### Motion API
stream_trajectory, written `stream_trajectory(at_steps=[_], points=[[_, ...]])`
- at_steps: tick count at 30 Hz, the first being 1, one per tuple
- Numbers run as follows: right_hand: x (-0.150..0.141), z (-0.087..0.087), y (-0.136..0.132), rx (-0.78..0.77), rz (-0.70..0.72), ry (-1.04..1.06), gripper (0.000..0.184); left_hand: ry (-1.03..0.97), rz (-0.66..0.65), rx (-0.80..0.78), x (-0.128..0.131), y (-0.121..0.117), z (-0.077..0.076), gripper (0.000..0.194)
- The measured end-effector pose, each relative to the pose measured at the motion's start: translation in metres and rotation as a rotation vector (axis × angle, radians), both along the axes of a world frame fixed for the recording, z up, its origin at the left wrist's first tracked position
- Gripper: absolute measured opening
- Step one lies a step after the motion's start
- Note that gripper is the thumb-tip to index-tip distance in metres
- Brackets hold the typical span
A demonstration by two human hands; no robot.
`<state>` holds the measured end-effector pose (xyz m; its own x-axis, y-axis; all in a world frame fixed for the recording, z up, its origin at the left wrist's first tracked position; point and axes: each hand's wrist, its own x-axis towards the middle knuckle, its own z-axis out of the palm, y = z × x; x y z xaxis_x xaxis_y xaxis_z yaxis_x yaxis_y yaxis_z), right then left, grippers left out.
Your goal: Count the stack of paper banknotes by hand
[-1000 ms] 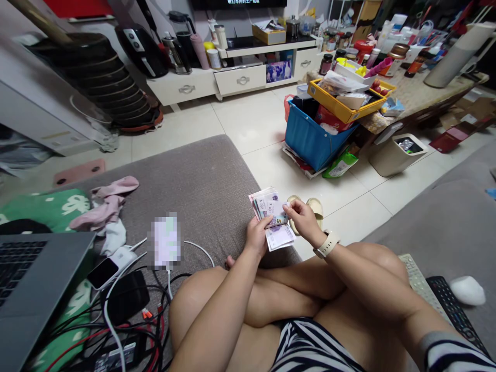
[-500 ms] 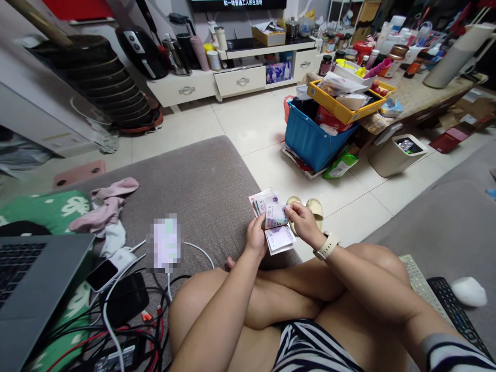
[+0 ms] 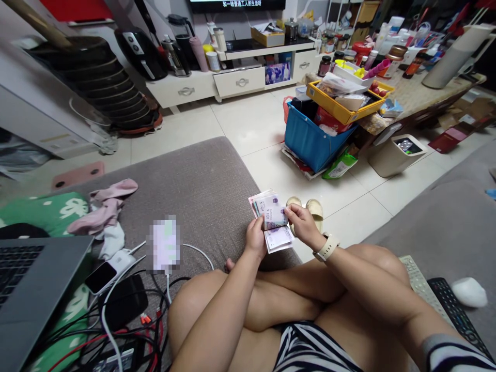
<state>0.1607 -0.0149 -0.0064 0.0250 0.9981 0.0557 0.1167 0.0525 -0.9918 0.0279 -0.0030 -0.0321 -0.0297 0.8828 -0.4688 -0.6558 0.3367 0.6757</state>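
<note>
banknotes (image 3: pixel 272 219) fanned over sofa edge (image 3: pixel 201 181) | left hand (image 3: pixel 256 236) fingers clamped on stack | right hand (image 3: pixel 304 223) fingers pinching top note | slippers (image 3: pixel 315 207) just behind

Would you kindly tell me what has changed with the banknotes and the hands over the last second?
Very little. The right hand still pinches the top note of the banknotes, which has slid slightly inward over the stack. The left hand keeps holding the stack from below. The slippers and laptop stayed put.

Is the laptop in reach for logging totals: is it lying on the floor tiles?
No, the laptop rests on the sofa beside the green cushion.
</note>
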Motion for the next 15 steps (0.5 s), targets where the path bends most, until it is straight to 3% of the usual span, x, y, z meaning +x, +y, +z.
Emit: stream_trajectory(at_steps=[7,15], points=[[0.000,0.004,-0.001,0.021,0.054,0.034,0.041,-0.045,-0.075,0.015,-0.002,-0.002,0.007,0.026],[0.004,-0.008,0.003,-0.042,-0.138,-0.036,0.031,-0.033,-0.135,0.051,-0.004,-0.005,0.012,0.033]])
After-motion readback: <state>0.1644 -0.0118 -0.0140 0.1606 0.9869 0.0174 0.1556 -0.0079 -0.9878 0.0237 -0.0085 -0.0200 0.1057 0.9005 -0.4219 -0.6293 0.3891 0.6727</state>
